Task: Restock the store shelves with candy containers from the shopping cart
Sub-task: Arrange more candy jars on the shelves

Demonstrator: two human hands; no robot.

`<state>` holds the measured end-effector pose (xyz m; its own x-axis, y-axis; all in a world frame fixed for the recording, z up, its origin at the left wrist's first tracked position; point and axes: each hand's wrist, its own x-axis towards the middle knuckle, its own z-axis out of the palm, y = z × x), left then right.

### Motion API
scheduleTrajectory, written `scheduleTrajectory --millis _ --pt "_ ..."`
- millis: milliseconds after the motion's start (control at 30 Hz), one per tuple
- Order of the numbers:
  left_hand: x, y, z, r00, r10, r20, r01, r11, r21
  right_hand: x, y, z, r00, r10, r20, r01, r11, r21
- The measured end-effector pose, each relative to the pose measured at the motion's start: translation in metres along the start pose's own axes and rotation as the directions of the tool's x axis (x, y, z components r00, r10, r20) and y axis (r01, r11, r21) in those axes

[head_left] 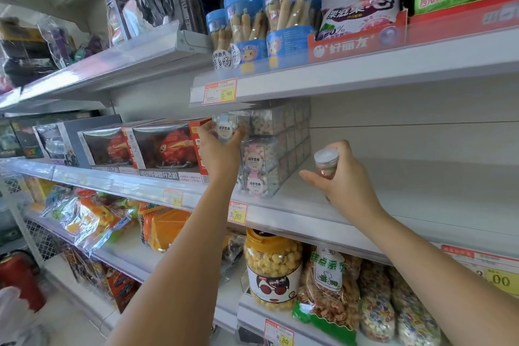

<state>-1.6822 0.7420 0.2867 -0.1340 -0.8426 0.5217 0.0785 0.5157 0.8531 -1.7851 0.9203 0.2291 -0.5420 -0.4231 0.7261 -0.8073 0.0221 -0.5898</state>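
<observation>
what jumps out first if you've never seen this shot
At the middle shelf, the left hand grips a clear candy box at the top of the stack of clear boxes, while the right hand holds a small white-capped jar to its right. Blue-lidded jars line the upper shelf.

White store shelving [407,191] — pale floor [60,324]

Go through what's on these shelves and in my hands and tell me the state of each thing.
left hand: grips clear candy box at the stack's top.
clear candy box: closed, label facing out.
right hand: grips small jar.
small jar: white cap on, slightly tilted.
candy box stack: standing on the middle shelf.
popcorn jar: lid on, upright.
</observation>
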Motion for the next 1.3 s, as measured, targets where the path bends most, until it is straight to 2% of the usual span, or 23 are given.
scheduleTrajectory --millis 233,400,600,800,867,967,1000,1033,1067,1100,1167,1200,1233,1300 --pt "0.007 -0.008 0.003 0.999 -0.033 0.014 0.033 0.999 0.037 0.000 0.003 0.002 1.000 0.001 0.001 -0.001 1.000 -0.003" --pt "0.008 -0.006 -0.001 0.999 -0.035 0.032 0.033 0.997 0.073 0.002 0.001 -0.002 0.998 0.050 -0.029 -0.045 0.989 0.142" --pt "0.007 0.000 -0.007 0.992 -0.079 0.097 0.066 0.990 0.127 0.001 -0.003 -0.004 0.997 0.071 0.003 -0.070 0.978 0.195" --pt "-0.004 0.006 -0.023 0.984 -0.082 0.156 0.038 0.964 0.264 0.002 -0.009 -0.010 0.982 0.185 0.031 -0.185 0.931 0.313" --pt "-0.023 0.012 -0.032 0.995 -0.033 0.099 0.003 0.957 0.290 0.000 -0.016 -0.018 0.979 0.202 0.037 -0.203 0.915 0.350" --pt "-0.059 0.023 -0.048 0.994 0.109 -0.019 -0.103 0.971 0.218 -0.003 -0.029 -0.036 0.972 0.233 0.039 -0.229 0.890 0.395" --pt "-0.071 0.026 -0.049 0.990 0.139 0.002 -0.136 0.971 0.196 -0.005 -0.031 -0.044 0.963 0.264 0.059 -0.263 0.860 0.437" --pt "-0.085 0.030 -0.048 0.986 0.146 0.082 -0.158 0.973 0.169 -0.008 -0.031 -0.053 0.950 0.295 0.102 -0.307 0.821 0.481" --pt "-0.099 0.033 -0.044 0.966 0.128 0.224 -0.161 0.977 0.137 -0.013 -0.032 -0.063 0.939 0.306 0.157 -0.343 0.791 0.507" --pt "-0.116 0.037 -0.039 0.911 0.088 0.403 -0.138 0.986 0.098 -0.018 -0.032 -0.074 0.927 0.309 0.210 -0.374 0.777 0.507" --pt "-0.150 0.048 -0.024 0.721 0.003 0.693 -0.050 0.998 0.047 -0.031 -0.033 -0.096 0.904 0.327 0.274 -0.424 0.761 0.491" --pt "-0.167 0.053 -0.016 0.638 0.005 0.770 -0.048 0.998 0.033 -0.038 -0.033 -0.108 0.898 0.333 0.287 -0.437 0.754 0.491" --pt "-0.184 0.058 -0.008 0.584 0.024 0.811 -0.059 0.998 0.013 -0.045 -0.034 -0.121 0.895 0.339 0.290 -0.443 0.748 0.493" --pt "-0.213 0.068 0.009 0.555 0.072 0.829 -0.047 0.997 -0.055 -0.057 -0.032 -0.146 0.901 0.357 0.246 -0.432 0.778 0.455"
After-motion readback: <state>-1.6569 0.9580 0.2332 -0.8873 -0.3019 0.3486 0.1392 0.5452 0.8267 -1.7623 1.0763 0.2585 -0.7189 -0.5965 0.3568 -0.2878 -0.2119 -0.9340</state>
